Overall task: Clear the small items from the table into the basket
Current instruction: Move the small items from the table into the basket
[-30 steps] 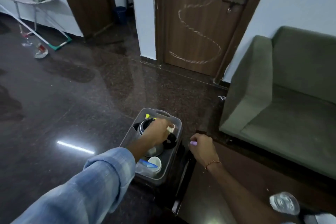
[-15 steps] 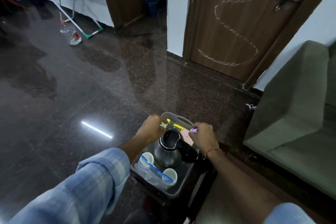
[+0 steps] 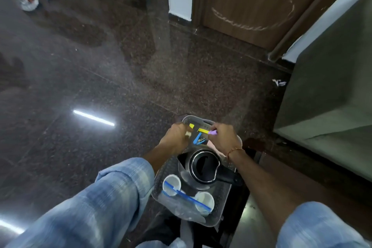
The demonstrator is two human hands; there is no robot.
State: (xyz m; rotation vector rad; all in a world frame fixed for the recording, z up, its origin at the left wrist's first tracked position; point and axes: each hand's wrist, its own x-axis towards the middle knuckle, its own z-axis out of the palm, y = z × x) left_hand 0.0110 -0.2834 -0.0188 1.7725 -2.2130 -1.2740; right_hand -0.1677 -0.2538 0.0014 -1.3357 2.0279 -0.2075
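Your grey basket holds one kettle, two white cups and one zip bag. Your left hand pinches a small cream item; your right hand grips a purple one.

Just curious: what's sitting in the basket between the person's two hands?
Head view: between left hand and right hand, a blue clip and yellow piece lie in the basket.

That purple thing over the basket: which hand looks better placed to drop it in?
The right hand, likely. It already pinches the purple item directly above the far end of the basket, so it need only let go. The left hand holds a small whitish piece instead.
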